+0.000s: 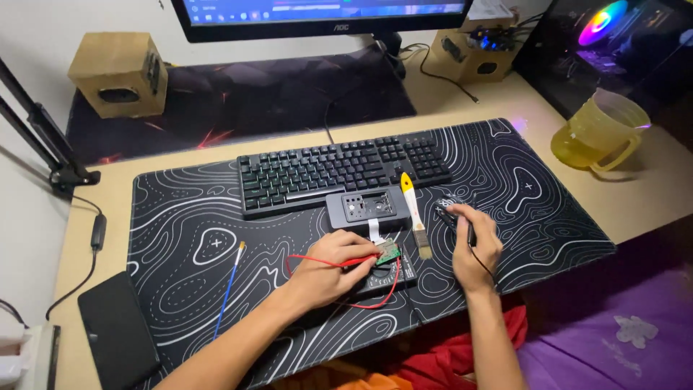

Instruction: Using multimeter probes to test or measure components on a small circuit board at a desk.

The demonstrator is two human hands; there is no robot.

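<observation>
Black desk mat (216, 238) with white contour lines covered most of the pale wooden desk (650, 195), and a black keyboard (343, 172) lay across its upper middle below a monitor (325, 13) whose screen was cut off by the top edge. Near the mat's front edge the left hand (328, 267) rested over a dark multimeter (382, 273), fingers closed on a red probe (357, 261) whose tip touched a small green circuit board (388, 251); the hand hid much of the meter's face, and red lead wire (375, 300) looped around it. Just above sat a dark opened device housing (364, 207) with a white ribbon cable (375, 230), its inner parts too small to make out. A yellow-handled brush (415, 214) lay between that housing and the right hand (473, 245), which was curled over a black mouse (451, 211), covering its rear half. A thin blue-shafted tool (229, 289) lay well apart to the left, near a black phone-like slab (119, 328). A yellow pitcher (595, 133) stood at the far right.
</observation>
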